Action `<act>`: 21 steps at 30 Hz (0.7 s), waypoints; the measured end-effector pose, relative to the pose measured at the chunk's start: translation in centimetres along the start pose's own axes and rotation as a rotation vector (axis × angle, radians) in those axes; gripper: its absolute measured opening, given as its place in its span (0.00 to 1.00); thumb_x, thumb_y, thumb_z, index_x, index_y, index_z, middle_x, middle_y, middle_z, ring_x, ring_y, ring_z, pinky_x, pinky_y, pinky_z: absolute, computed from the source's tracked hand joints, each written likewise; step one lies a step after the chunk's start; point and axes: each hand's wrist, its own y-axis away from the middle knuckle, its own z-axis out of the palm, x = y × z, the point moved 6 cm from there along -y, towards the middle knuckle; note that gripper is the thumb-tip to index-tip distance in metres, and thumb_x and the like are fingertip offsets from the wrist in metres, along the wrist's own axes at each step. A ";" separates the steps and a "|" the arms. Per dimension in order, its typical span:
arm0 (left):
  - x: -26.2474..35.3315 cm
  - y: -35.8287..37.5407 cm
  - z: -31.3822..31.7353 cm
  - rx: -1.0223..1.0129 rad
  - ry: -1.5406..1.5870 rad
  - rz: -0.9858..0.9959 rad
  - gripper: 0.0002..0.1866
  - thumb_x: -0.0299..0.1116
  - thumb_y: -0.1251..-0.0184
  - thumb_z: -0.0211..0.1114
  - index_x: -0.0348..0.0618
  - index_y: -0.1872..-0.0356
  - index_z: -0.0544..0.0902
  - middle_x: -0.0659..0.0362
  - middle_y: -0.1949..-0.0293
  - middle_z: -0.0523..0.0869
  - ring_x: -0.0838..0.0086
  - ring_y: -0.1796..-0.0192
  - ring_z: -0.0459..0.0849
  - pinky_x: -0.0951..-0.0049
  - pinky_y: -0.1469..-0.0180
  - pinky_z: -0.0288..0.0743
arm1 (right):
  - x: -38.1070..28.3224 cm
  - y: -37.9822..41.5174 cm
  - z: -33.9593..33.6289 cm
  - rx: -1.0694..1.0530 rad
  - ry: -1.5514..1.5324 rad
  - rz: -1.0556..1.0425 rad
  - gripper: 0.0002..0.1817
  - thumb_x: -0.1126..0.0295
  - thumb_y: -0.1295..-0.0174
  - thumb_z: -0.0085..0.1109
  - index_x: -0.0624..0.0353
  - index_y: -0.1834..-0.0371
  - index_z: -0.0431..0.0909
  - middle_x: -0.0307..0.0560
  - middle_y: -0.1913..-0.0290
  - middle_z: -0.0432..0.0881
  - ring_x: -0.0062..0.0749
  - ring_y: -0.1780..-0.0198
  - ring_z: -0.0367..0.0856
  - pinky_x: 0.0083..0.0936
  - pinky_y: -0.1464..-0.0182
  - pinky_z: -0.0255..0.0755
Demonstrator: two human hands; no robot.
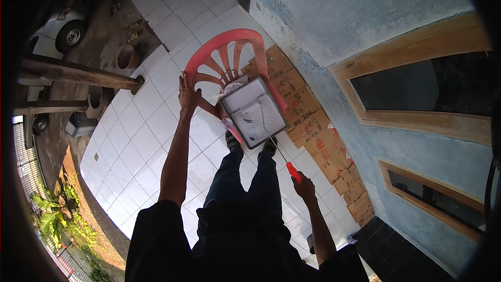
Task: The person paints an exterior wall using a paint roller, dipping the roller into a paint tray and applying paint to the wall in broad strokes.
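Chair (224, 36): smooth plastic
Tray (274, 120): plastic, patterned inside
Handle (293, 170): smooth plastic
Floor (156, 125): glossy tile
Cardboard (307, 137): matt paper
Wall (365, 10): rough, matt

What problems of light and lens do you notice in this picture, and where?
In the head view, dark vignetting fills the corners; in the head view, wide-lens distortion bows the cardboard strip; in the head view, white tiles look bright while the dark shirt loses detail; the red handle stands out clearly there.

We are on what looks like a home's porch (117, 177): white tiles (156, 104) lie beside a blue wall (365, 0) with wood-framed windows (417, 89), and past posts (86, 74) we see a car (49, 40), plants (50, 221) and a fence (24, 149).
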 end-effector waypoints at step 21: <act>0.4 -0.8 -1.1 -0.251 -0.018 -0.167 0.54 0.36 0.50 0.71 0.48 0.27 0.41 0.46 0.28 0.51 0.49 0.32 0.62 0.57 0.41 0.72 | -1.8 3.4 1.3 -0.031 -0.048 0.166 0.20 0.49 0.38 0.50 0.49 0.50 0.73 0.57 0.61 0.83 0.59 0.57 0.80 0.50 0.56 0.73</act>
